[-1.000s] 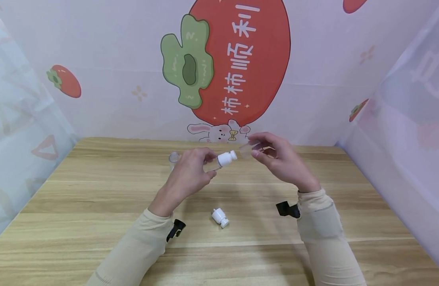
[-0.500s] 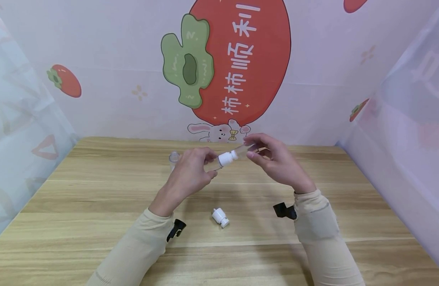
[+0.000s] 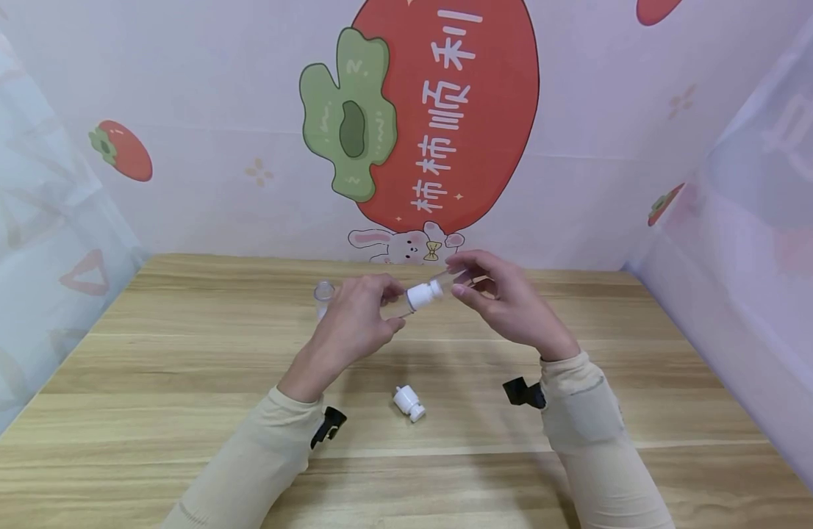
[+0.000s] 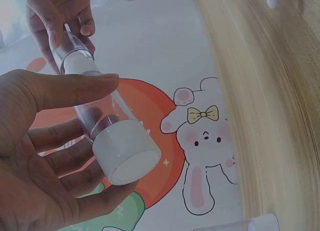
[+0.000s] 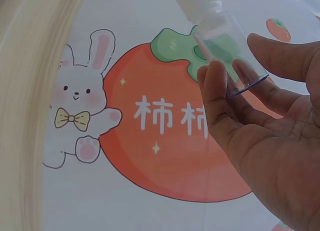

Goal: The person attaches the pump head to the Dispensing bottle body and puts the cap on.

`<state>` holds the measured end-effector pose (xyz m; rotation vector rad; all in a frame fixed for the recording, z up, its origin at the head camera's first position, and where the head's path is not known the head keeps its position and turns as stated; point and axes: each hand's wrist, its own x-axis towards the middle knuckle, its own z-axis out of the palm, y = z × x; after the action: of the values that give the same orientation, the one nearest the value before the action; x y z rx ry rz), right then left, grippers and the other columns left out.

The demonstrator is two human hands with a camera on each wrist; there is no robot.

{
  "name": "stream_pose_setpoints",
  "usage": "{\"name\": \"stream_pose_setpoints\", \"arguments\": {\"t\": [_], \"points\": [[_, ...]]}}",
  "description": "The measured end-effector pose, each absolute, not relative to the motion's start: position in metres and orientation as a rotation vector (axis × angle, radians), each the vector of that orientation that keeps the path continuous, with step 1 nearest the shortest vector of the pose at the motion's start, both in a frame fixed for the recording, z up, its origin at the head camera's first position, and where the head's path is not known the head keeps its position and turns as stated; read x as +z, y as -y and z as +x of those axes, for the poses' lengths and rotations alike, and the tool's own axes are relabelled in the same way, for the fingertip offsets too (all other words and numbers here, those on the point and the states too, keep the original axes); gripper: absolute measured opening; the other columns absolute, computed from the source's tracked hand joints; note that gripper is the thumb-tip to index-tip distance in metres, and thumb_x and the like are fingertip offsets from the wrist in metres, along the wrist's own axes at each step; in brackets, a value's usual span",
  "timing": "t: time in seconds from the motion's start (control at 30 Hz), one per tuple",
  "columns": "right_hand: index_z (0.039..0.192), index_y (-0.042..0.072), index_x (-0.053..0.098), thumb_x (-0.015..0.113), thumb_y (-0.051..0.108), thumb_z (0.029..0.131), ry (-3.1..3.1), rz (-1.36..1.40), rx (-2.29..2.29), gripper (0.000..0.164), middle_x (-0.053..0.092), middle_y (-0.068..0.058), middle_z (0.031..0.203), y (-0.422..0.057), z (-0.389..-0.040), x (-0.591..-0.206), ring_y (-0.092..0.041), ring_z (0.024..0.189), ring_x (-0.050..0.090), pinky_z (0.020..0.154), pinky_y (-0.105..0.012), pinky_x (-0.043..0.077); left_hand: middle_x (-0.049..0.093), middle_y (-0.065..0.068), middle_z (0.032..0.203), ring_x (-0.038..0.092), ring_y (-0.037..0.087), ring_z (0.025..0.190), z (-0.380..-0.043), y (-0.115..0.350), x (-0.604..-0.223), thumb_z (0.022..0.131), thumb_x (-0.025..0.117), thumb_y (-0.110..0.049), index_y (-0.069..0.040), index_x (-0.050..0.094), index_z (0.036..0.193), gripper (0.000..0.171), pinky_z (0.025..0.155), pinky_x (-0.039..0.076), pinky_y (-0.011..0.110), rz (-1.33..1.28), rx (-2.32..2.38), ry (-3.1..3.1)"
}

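Clear pump bottle (image 4: 114, 125): tilted in the air above the desk (image 3: 181, 382), its white pump top (image 3: 420, 296) pointing toward the right hand (image 3: 506, 297).
Clear cap (image 5: 229, 45): its mouth is around the pump's nozzle; how far over is hard to judge through see-through plastic.
Handling: bottle and cap look light, stiff and smooth, probably a little slippery; best held around the bottle's clear body and by the cap's far end.
Left hand (image 3: 356, 316): wraps the bottle's body, thumb on one side, fingers on the other, wrist angled inward.
Right hand: pinches the cap between thumb and fingertips, reaching in from the right.
Loose white pump head (image 3: 409, 403): lies on its side on the desk, nearer the person.
Second clear bottle (image 3: 324, 292): apparently upright, partly hidden behind the left hand.
Wall (image 3: 215, 88): printed with persimmons and a white rabbit.
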<state>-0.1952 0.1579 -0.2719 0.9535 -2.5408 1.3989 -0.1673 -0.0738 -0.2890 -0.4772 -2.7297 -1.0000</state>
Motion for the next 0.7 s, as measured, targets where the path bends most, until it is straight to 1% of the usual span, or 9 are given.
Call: {"name": "stream_pose_setpoints", "arguments": {"t": [0.33,0.5,0.7], "points": [[0.128,-0.001,0.061,0.068,-0.001,0.095,2.54,0.974,1.388,0.034,0.066,-0.015,0.116,-0.153,-0.1939,-0.2745,-0.024,0.1,0.064,0.087,-0.037,0.056,0.075,0.011,0.106,0.07,0.025,0.097,-0.1673,0.0733,-0.2884,0.078,0.088,-0.006,-0.003,0.073,0.113,0.038,0.091,0.054,0.046,-0.478,-1.003,2.733],[0.129,-0.001,0.061,0.067,-0.002,0.095,2.542,0.983,1.386,0.034,0.065,-0.013,0.115,-0.152,-0.1937,-0.2749,-0.024,0.1,0.063,0.086,-0.037,0.056,0.074,0.011,0.107,0.069,0.025,0.097,-0.1679,0.0733,-0.2888,0.078,0.087,-0.006,-0.002,0.073,0.114,0.038,0.09,0.054,0.045,-0.489,-1.006,2.728],[0.128,-0.001,0.061,0.067,-0.002,0.095,2.542,0.999,1.381,0.034,0.065,-0.012,0.116,-0.1495,-0.1923,-0.2754,-0.024,0.099,0.063,0.086,-0.041,0.056,0.074,0.01,0.103,0.068,0.025,0.094,-0.1672,0.074,-0.2893,0.077,0.087,-0.006,-0.002,0.073,0.112,0.038,0.087,0.054,0.045,-0.498,-1.0,2.72]]}}
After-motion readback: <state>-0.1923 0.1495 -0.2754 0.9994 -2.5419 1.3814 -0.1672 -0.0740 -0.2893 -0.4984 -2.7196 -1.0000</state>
